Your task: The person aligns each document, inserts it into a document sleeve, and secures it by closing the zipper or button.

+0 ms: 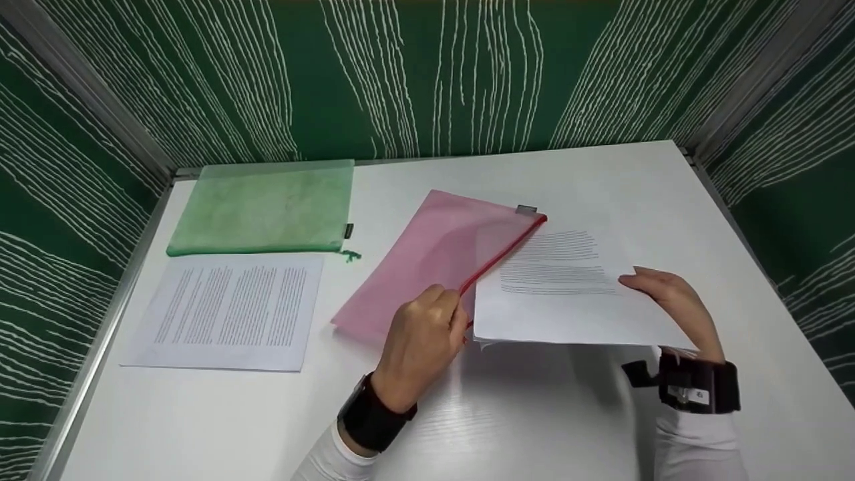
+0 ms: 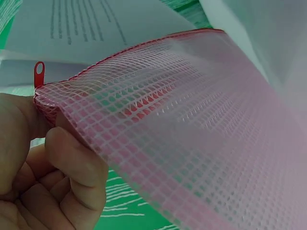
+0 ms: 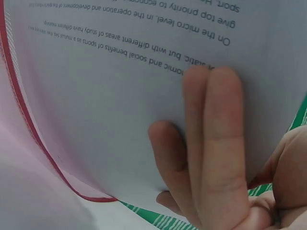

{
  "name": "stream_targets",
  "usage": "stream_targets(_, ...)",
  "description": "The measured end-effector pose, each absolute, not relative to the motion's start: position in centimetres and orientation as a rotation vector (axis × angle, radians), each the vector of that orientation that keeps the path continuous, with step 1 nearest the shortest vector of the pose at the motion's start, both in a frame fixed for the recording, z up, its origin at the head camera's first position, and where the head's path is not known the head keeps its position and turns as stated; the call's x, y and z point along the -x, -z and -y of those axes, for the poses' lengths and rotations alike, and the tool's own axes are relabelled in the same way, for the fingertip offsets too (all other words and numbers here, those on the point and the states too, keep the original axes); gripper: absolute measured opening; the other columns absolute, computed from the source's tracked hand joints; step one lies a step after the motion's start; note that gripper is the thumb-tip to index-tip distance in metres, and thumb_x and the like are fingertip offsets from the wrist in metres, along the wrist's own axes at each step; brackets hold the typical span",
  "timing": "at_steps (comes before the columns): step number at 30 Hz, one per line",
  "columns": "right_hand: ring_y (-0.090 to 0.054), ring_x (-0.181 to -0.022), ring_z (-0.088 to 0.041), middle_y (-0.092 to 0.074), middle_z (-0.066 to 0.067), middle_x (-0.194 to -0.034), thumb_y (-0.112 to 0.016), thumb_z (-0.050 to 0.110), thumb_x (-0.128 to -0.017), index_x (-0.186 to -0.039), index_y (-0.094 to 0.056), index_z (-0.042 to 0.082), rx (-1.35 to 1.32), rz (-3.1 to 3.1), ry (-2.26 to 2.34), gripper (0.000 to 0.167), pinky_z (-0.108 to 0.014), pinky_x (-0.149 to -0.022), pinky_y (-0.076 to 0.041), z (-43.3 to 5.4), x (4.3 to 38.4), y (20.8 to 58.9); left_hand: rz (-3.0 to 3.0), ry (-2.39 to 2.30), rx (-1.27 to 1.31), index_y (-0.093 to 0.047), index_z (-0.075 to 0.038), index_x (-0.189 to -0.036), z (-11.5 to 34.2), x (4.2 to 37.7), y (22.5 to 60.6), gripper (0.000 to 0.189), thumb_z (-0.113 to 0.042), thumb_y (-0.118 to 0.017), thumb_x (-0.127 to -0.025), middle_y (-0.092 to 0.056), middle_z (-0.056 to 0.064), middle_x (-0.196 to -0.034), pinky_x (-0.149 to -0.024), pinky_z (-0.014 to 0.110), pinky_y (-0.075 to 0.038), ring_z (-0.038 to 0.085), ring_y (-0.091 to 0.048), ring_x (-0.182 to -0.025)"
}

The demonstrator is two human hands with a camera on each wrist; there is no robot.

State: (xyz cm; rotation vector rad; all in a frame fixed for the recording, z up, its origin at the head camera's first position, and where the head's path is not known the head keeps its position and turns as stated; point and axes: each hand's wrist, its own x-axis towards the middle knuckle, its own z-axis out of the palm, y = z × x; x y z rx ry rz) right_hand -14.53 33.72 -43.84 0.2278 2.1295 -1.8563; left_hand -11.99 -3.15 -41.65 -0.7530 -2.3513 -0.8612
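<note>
A translucent pink mesh zipper pouch (image 1: 414,260) with a red zipper edge lies aslant in mid-table, its near zipper corner raised. My left hand (image 1: 424,341) pinches that corner; in the left wrist view, thumb and curled fingers (image 2: 76,160) grip the mesh beside the red zipper pull (image 2: 39,74). To the right, a stack of printed sheets (image 1: 554,314) is held up, its left part passing into the pouch's mouth. My right hand (image 1: 678,304) holds the stack's right side, thumb on top; in the right wrist view, extended fingers (image 3: 223,143) lie against the underside.
A green mesh zipper pouch (image 1: 267,207) lies at the back left of the white table (image 1: 507,427). In front of it is another stack of printed paper (image 1: 227,314). Green walls (image 1: 467,80) with white lines enclose the table's back and sides.
</note>
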Motion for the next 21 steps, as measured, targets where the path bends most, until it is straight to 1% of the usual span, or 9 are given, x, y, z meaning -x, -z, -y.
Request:
stream_targets(1,-0.064,-0.092,0.002,-0.062,0.024,-0.111,-0.056,0.033,-0.105,-0.157,-0.037,0.004,-0.351,-2.054,1.821,0.063,-0.019,-0.078,-0.053,-33.5,14.9,43.5,2.359,0.857,0.765,-0.058,-0.004,-0.066,3.1,12.0,41.6,0.026,0.007,-0.066,-0.088,-0.043,0.003,-0.06,-0.048,0.017,-0.029,0.006,-0.034,-0.055)
stream_targets(3,-0.064,-0.093,0.003,-0.062,0.024,-0.109,-0.053,0.035,-0.106,-0.16,-0.009,-0.007,-0.339,-2.104,1.72,0.081,-0.02,-0.079,-0.053,-33.2,15.2,43.4,2.36,0.863,0.78,-0.059,-0.005,-0.066,3.1,12.0,41.6,0.026,0.006,-0.066,-0.089,-0.044,0.002,-0.061,-0.048,0.017,-0.029,0.006,-0.035,-0.055)
stream_targets(5,-0.065,-0.093,0.001,-0.067,0.022,-0.103,-0.051,0.033,-0.107,-0.16,-0.002,-0.006,-0.335,-2.087,1.715,0.083,-0.021,-0.078,-0.054,-33.0,15.4,43.3,2.353,0.873,0.796,-0.06,-0.006,-0.068,3.1,12.1,41.6,0.025,0.006,-0.066,-0.09,-0.047,0.001,-0.061,-0.049,0.017,-0.031,0.005,-0.037,-0.056)
stream_targets(8,-0.065,-0.091,0.001,-0.067,0.022,-0.1,-0.049,0.033,-0.108,-0.16,0.0,-0.008,-0.319,-2.118,1.692,0.082,-0.021,-0.076,-0.054,-32.9,15.5,43.4,2.339,0.903,0.84,-0.064,-0.006,-0.077,3.2,12.3,41.5,0.019,0.004,-0.066,-0.094,-0.05,0.0,-0.063,-0.05,0.017,-0.033,0.006,-0.044,-0.057)
stream_targets(10,-0.065,-0.089,0.001,-0.066,0.022,-0.098,-0.048,0.034,-0.107,-0.159,-0.001,-0.009,-0.331,-2.155,1.665,0.082,-0.021,-0.075,-0.054,-32.8,15.6,43.5,2.345,0.928,0.892,-0.066,-0.006,-0.082,3.3,12.5,41.4,0.017,0.005,-0.064,-0.095,-0.051,0.0,-0.065,-0.051,0.016,-0.035,0.007,-0.05,-0.057)
stream_targets(12,-0.064,-0.087,0.002,-0.065,0.022,-0.096,-0.048,0.035,-0.106,-0.159,-0.003,-0.011,-0.343,-2.196,1.635,0.083,-0.021,-0.074,-0.054,-32.7,15.7,43.6,2.367,0.967,0.957,-0.069,-0.006,-0.086,3.4,12.6,41.4,0.016,0.007,-0.063,-0.094,-0.051,0.001,-0.067,-0.053,0.015,-0.037,0.008,-0.053,-0.058)
stream_targets(16,-0.064,-0.084,0.003,-0.063,0.023,-0.092,-0.048,0.033,-0.106,-0.158,-0.005,-0.013,-0.378,-2.232,1.632,0.082,-0.02,-0.072,-0.053,-32.5,15.8,43.7,2.426,1.023,1.076,-0.069,-0.004,-0.085,3.7,13.0,41.4,0.019,0.01,-0.059,-0.093,-0.054,0.002,-0.074,-0.058,0.014,-0.042,0.01,-0.056,-0.064)
stream_targets(19,-0.064,-0.085,0.004,-0.064,0.024,-0.091,-0.049,0.031,-0.106,-0.158,-0.007,-0.011,-0.41,-2.218,1.674,0.08,-0.02,-0.072,-0.054,-32.3,15.7,43.7,2.45,1.037,1.139,-0.066,-0.004,-0.08,3.9,13.1,41.4,0.021,0.007,-0.055,-0.094,-0.055,0.002,-0.077,-0.06,0.014,-0.042,0.01,-0.055,-0.067)
stream_targets(21,-0.064,-0.085,0.005,-0.063,0.025,-0.091,-0.049,0.03,-0.105,-0.158,-0.008,-0.011,-0.429,-2.224,1.687,0.079,-0.02,-0.072,-0.054,-32.2,15.7,43.6,2.455,1.035,1.161,-0.064,-0.006,-0.078,4.1,13.1,41.4,0.019,0.002,-0.055,-0.092,-0.054,0.001,-0.076,-0.06,0.014,-0.041,0.009,-0.053,-0.066)
